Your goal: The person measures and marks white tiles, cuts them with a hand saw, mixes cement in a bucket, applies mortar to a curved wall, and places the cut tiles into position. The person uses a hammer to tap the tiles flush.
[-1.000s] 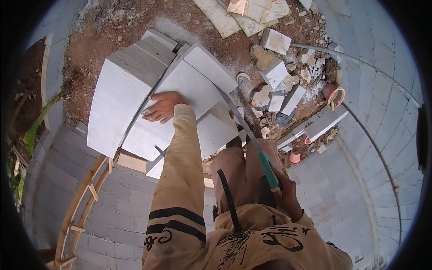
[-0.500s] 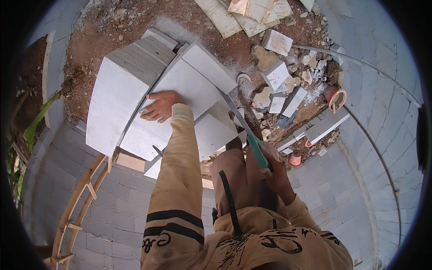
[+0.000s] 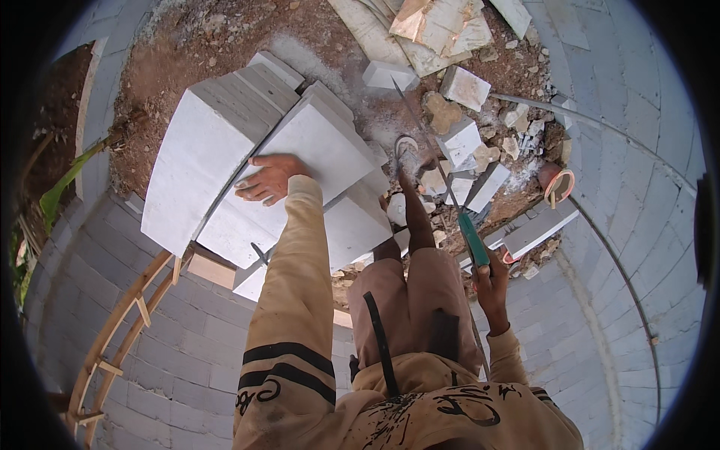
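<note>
Head view: pale block (image 3: 330, 139), at 11 o'clock; left hand (image 3: 276, 178), at 10 o'clock, laid flat upon it, fingers slightly apart. Green-handled handsaw (image 3: 472, 237), blade toward 11 o'clock; right hand (image 3: 491, 283), at 4 o'clock, clamped around its handle.

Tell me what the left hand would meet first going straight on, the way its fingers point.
Left hand points leftward; the large white block on that side likely comes first, though their relative heights are unclear.
</note>
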The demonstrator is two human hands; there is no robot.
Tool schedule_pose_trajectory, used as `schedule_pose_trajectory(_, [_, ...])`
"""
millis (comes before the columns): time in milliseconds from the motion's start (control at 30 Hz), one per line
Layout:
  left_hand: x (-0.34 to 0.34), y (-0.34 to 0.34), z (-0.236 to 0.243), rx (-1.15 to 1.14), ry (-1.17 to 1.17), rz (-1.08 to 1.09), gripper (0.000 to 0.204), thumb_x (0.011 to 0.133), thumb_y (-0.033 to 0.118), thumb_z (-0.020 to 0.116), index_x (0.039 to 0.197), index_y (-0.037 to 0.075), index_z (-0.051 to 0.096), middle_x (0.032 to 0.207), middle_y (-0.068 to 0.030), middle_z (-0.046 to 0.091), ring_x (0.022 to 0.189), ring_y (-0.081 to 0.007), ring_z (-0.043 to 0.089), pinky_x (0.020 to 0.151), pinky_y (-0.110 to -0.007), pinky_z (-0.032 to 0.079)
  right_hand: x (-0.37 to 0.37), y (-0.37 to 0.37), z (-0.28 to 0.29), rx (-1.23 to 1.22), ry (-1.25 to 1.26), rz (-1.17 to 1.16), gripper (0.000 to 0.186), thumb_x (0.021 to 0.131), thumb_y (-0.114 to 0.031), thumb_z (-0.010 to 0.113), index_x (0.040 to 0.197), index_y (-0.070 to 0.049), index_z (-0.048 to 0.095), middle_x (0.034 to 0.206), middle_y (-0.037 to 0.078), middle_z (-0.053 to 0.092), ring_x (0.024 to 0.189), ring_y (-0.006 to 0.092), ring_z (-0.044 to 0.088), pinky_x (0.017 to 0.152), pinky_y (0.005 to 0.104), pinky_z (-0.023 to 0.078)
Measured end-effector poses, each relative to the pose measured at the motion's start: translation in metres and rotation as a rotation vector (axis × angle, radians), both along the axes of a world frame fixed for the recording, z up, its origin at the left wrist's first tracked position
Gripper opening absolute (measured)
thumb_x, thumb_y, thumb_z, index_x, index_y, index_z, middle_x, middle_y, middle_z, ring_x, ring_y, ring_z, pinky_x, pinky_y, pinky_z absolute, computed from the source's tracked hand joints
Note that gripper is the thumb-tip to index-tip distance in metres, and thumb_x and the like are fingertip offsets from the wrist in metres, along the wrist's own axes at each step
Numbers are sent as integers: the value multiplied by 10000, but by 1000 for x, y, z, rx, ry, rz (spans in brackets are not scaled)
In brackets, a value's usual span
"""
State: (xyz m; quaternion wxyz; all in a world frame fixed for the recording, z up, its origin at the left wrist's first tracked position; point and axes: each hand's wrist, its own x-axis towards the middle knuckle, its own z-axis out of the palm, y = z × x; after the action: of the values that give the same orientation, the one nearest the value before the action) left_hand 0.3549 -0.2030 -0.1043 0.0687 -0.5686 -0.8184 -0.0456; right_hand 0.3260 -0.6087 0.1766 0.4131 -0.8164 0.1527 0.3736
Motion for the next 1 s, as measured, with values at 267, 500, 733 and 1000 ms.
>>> schedule_pose_trajectory(267, [0,1,-3,-35,-19,19,854,1067,673,206,1640,40,222,1666,-191,276,1547,-376,281,1169,-619,299,-18,54,-20,175,48,77,896,987,-746,497,1496,-11,547,716,-57,485,632,29,382,544,260,317])
schedule_pose_trajectory(500, [2,1,3,-141,6,21,825,1085,612,210,1627,-10,202,1685,-208,197,1579,-359,194,1184,-648,282,35,103,-115,336,57,61,718,1038,-581,573,1489,-22,559,709,-54,488,608,43,405,526,260,335])
schedule_pose_trajectory(733, [10,-7,24,-151,-66,-8,798,1091,579,237,1636,2,164,1698,-177,175,1575,-363,199,1211,-625,262,7,79,-112,385,125,-93,579,1072,-489,566,1392,-10,630,675,-57,451,587,39,396,500,240,305])
schedule_pose_trajectory(1000, [12,-6,28,-187,-116,15,777,1094,520,311,1635,-13,148,1709,-183,137,1602,-350,120,1240,-622,216,97,119,-150,316,-380,393,732,984,-551,682,1455,2,591,904,75,721,724,71,546,633,260,473])
